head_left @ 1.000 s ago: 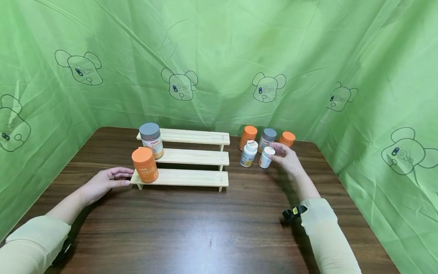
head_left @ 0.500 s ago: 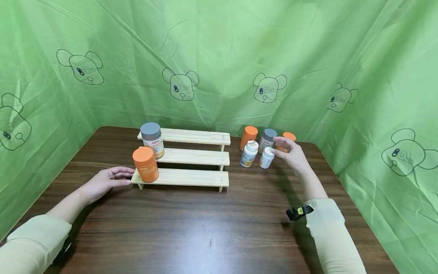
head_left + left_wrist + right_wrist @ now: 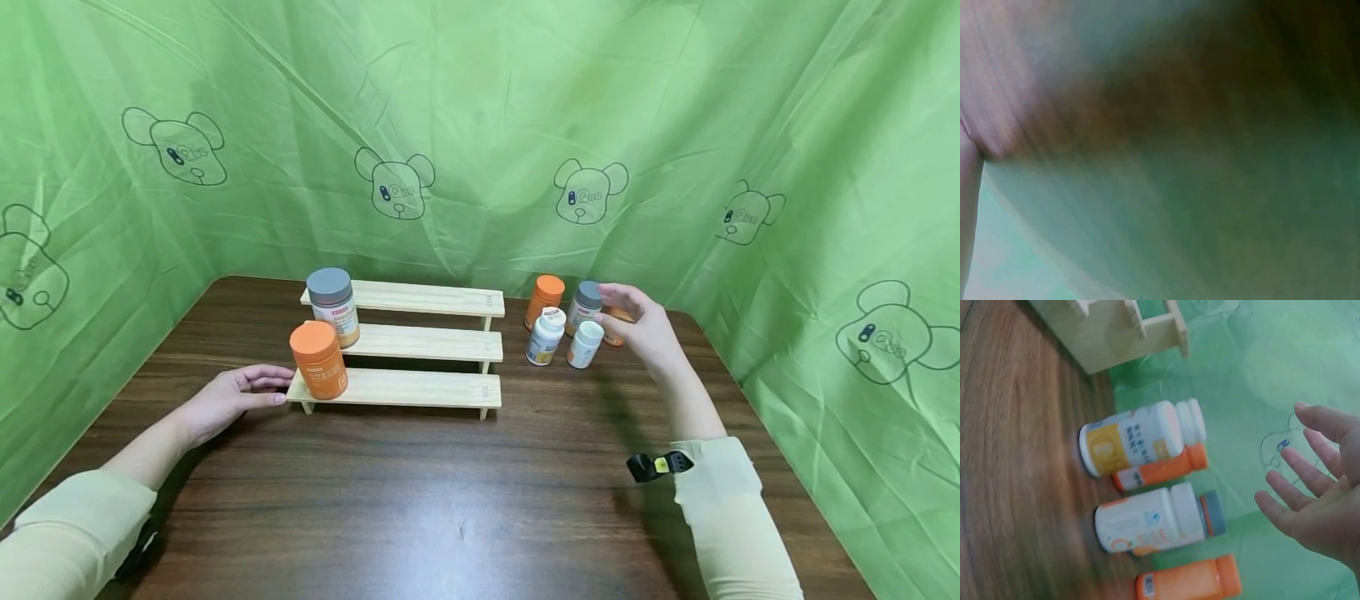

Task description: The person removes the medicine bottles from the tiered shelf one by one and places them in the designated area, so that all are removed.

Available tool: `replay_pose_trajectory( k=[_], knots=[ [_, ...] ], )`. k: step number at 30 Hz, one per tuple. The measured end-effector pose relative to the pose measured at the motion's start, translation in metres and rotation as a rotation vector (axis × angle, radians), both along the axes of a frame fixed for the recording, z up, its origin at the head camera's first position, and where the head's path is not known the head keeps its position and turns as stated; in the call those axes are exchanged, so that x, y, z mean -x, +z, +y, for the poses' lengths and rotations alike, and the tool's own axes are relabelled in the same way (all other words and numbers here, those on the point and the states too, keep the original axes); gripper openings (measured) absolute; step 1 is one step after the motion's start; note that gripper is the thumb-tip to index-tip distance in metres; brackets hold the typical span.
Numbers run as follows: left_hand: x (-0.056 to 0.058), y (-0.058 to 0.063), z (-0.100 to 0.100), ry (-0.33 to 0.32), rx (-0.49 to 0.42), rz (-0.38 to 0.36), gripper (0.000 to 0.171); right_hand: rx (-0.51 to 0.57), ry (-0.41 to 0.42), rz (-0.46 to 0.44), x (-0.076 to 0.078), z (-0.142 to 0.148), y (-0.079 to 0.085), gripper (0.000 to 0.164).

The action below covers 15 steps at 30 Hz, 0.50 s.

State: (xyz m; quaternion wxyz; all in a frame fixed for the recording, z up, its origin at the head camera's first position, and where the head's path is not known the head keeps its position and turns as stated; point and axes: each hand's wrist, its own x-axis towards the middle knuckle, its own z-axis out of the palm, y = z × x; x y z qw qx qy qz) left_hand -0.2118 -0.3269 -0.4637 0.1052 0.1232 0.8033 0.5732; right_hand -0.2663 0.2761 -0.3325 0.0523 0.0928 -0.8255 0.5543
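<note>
Bear-printed green cloth [image 3: 480, 100], a Q legible, backed the surface [image 3: 450, 483]! Left hand [image 3: 217, 408], fingers relaxed, touched the wooden rack [image 3: 420, 388] at its left end; right of it, the right hand [image 3: 645, 329], spread and empty, hovered near a grey-capped bottle [image 3: 585, 312], label unreadable.

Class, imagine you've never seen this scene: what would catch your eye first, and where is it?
The green curtain with its outlined animal faces would probably strike first, filling the background behind the table. Next, an orange jar stands at the left end of the wooden rack's lowest step. Farther right, the right hand hovers by five bottles.
</note>
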Motion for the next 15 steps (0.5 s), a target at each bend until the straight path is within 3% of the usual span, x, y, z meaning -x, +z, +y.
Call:
replay_pose_trajectory(
  k=[15],
  knots=[
    [0.001,-0.001,-0.001,0.000,0.009,0.004,0.043,0.107,0.090,0.061,-0.016,-0.037,0.032,0.051]
  ],
)
